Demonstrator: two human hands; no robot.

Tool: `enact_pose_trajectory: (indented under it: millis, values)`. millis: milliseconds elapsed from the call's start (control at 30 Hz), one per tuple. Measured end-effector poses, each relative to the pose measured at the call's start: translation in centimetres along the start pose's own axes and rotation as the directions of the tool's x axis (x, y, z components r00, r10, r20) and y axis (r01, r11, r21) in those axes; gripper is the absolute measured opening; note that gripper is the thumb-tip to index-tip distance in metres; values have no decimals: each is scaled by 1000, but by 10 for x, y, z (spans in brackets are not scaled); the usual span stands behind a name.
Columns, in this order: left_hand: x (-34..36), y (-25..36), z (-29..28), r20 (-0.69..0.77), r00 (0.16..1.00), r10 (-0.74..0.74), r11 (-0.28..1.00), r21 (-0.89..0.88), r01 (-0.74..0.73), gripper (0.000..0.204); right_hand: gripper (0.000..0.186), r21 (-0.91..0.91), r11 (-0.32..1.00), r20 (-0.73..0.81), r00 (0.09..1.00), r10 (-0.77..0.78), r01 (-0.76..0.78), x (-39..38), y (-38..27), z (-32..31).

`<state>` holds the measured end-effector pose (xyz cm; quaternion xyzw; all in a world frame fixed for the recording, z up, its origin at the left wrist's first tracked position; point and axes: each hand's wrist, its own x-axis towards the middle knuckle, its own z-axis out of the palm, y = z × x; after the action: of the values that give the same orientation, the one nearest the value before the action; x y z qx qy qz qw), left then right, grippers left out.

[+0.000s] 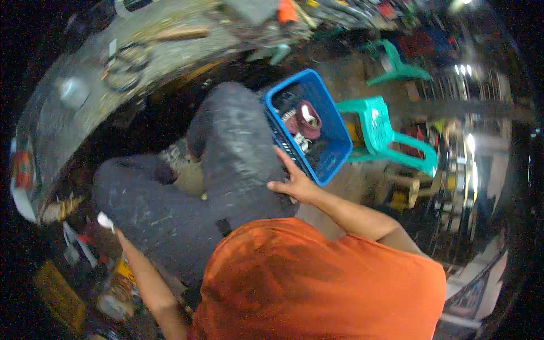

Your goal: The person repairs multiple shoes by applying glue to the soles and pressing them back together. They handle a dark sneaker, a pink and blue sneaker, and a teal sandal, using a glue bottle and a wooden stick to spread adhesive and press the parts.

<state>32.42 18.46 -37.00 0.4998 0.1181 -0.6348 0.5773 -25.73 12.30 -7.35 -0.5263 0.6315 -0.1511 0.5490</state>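
Note:
My right hand (294, 182) rests at the side of my grey-clad right thigh, thumb and forefinger spread apart, with nothing seen in it. Just beyond its fingers stands a blue plastic basket (338, 122), tilted in view. Inside the basket lie a maroon shoe (309, 118) and other dark items. My left hand (117, 233) is low at the left, outside my left thigh. A small white object (105, 220) shows at its fingertips. The fingers there are blurred and mostly hidden, so the grip cannot be made out.
A grey worktop (164, 48) curves along the far left, bearing a wooden piece (181, 33) and a dark coil (127, 65). Right of the basket stands a green plastic chair (377, 124), with another green chair (396, 65) farther off. Cluttered items (116, 294) lie beside my left forearm.

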Motion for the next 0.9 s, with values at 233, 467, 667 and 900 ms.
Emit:
enact_pose_trajectory:
  millis: [233,467,667,900]
  values:
    - [-142,60,53,-266,894,360,817,553,-165,58,59,-466,875,-182,982,49,-130,62,128,-99]
    - [-162,44,163,239,824,513,-19,963,-267,88,82,-439,816,-544,834,92,-376,101,247,-54]
    - [-200,11,224,196,792,578,-37,976,-215,99,72,-104,990,-668,744,-3,-90,95,171,-61]
    - [-256,-39,283,846,490,210,-799,437,-412,86,66,-560,351,247,556,-793,750,63,-8,-28]
